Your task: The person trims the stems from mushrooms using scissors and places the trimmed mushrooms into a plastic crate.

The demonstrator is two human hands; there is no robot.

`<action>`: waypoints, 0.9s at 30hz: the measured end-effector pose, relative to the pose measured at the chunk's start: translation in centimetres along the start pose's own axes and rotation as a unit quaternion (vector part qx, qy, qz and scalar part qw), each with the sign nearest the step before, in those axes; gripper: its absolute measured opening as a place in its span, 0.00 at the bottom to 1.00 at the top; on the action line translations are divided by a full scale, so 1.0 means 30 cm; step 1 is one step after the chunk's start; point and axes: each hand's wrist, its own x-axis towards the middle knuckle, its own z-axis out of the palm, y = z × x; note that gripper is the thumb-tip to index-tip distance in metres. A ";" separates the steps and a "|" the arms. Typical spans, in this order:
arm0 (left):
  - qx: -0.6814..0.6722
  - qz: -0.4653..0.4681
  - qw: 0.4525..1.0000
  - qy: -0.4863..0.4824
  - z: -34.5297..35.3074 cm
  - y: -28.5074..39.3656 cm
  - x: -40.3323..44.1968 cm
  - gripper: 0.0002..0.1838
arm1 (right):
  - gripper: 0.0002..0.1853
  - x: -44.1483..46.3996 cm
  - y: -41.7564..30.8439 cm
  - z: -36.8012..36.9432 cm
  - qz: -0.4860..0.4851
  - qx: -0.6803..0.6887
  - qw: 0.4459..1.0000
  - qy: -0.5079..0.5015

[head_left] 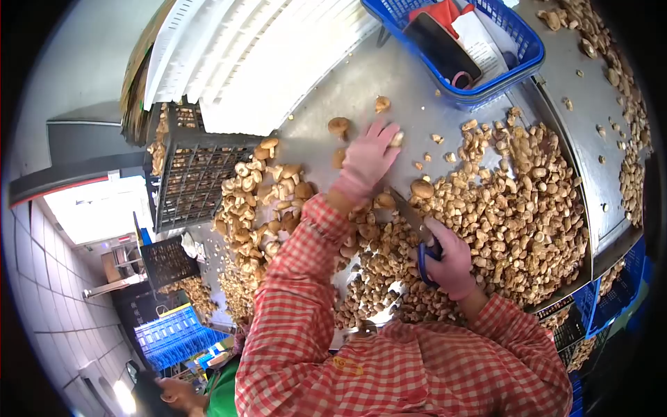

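1. The scissors (413, 218) have dark, long straight blades and blue looped handles; the metal looks dull, perhaps soiled, though glare and blur make that uncertain.
2. They sit just right of the view's centre, above the bench (316, 104), their long axis slanting from the handles at 5 o'clock to the tips at about 11 o'clock, towards the left hand.
3. The right hand (450, 260), pink-gloved, is closed round the blue handles.
4. The left hand (365, 163), also pink-gloved, has its fingers stretched towards 1 o'clock, a pale mushroom piece (397, 139) at the fingertips; I cannot tell whether it is gripped.
5. Whole shiitake-like mushrooms (243, 187), brown-capped and pale-stemmed, heap at 9 o'clock; a loose brown cap (338, 125) lies at 10 o'clock from the left hand.
6. A broad mound of small tan stem pieces (521, 215) spreads at 3 o'clock.
7. The blue basket (479, 99) at 1 o'clock holds a dark phone (442, 47), red cloth (445, 15) and white paper (479, 45).
8. Between 9 and 10 o'clock, a black slatted crate (201, 177) contains brown pieces; stacked white trays (257, 62) stand at 11 o'clock.
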 end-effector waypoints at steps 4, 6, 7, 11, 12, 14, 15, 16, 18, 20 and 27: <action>-0.129 0.049 0.938 -0.319 -0.241 -0.073 -0.200 0.16 | 0.33 0.001 -0.010 0.002 0.032 -0.014 0.999 -0.022; -0.121 0.051 0.889 -0.439 -0.362 -0.095 -0.228 0.15 | 0.33 -0.001 -0.009 0.006 0.025 -0.023 0.999 -0.026; -0.198 0.042 0.837 -0.508 -0.400 -0.125 -0.249 0.17 | 0.33 -0.003 -0.010 0.008 0.019 -0.029 0.999 -0.030; -0.278 -0.107 0.878 -0.374 -0.490 -0.190 -0.183 0.26 | 0.33 -0.014 -0.014 0.017 0.063 0.007 0.996 -0.067; -0.230 -0.187 0.909 -0.292 -0.468 -0.222 -0.145 0.29 | 0.33 -0.015 -0.019 0.016 0.055 -0.011 0.997 -0.056; -0.019 -0.106 0.994 -0.034 -0.314 -0.308 -0.084 0.32 | 0.34 -0.008 -0.011 0.020 -0.001 -0.032 0.999 -0.031; 0.000 -0.167 0.984 -0.058 -0.276 -0.301 -0.055 0.33 | 0.34 -0.012 -0.003 0.020 -0.020 -0.033 0.998 -0.041; 0.015 -0.225 0.971 -0.084 -0.243 -0.291 -0.034 0.33 | 0.34 -0.022 0.004 0.017 0.035 -0.008 0.998 -0.049; -0.080 -0.207 0.965 -0.142 -0.142 -0.299 -0.052 0.32 | 0.32 -0.009 -0.036 0.005 0.125 0.054 0.989 -0.062; -0.109 -0.198 0.965 -0.135 -0.085 -0.278 -0.104 0.30 | 0.31 -0.007 -0.063 0.005 0.127 0.054 0.989 -0.044; -0.235 -0.125 0.944 -0.193 -0.084 -0.198 -0.480 0.19 | 0.26 0.171 -0.188 -0.013 -0.054 -0.088 0.993 -0.057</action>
